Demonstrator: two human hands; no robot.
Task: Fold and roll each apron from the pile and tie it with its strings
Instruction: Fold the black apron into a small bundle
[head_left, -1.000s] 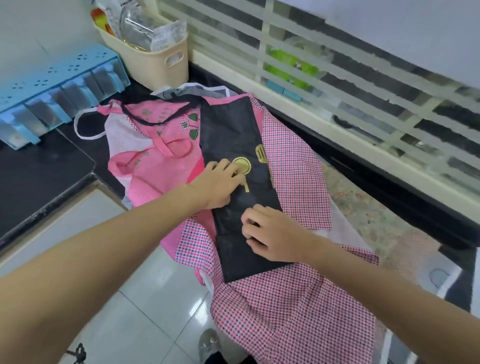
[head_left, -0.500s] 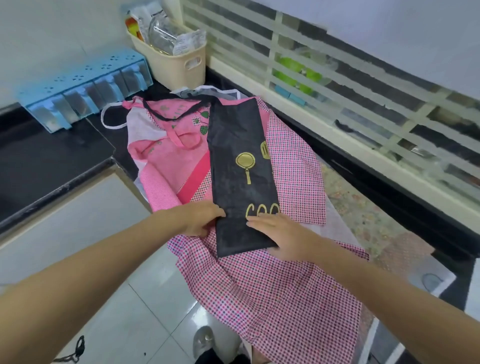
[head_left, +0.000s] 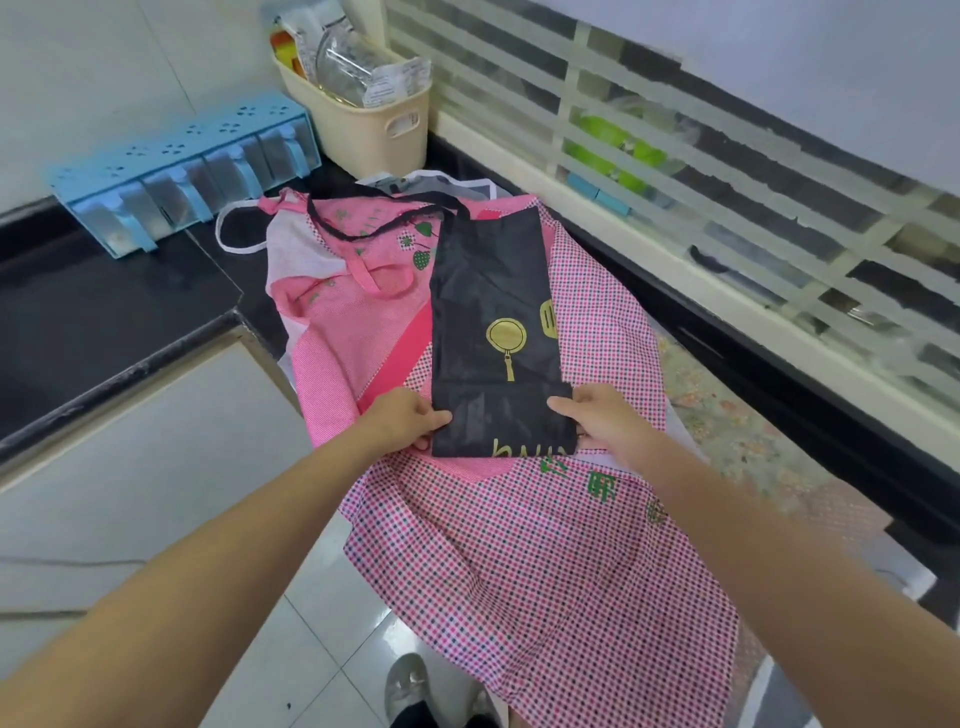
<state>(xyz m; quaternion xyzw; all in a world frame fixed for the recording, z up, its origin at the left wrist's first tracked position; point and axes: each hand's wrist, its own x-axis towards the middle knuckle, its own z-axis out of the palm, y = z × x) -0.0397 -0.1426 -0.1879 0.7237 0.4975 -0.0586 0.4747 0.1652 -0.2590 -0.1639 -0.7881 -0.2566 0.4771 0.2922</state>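
Beige basket (head_left: 363, 130) & blue rack (head_left: 182, 166) behind apron pile (head_left: 519, 545)

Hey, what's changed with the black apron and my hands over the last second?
Both hands came down from the middle of the black apron to its near end. The left hand and right hand took hold of that end at its two sides and turned it over once away from you, hiding the gold lettering that showed there and starting the roll. The pink aprons underneath and the beige basket stayed put.
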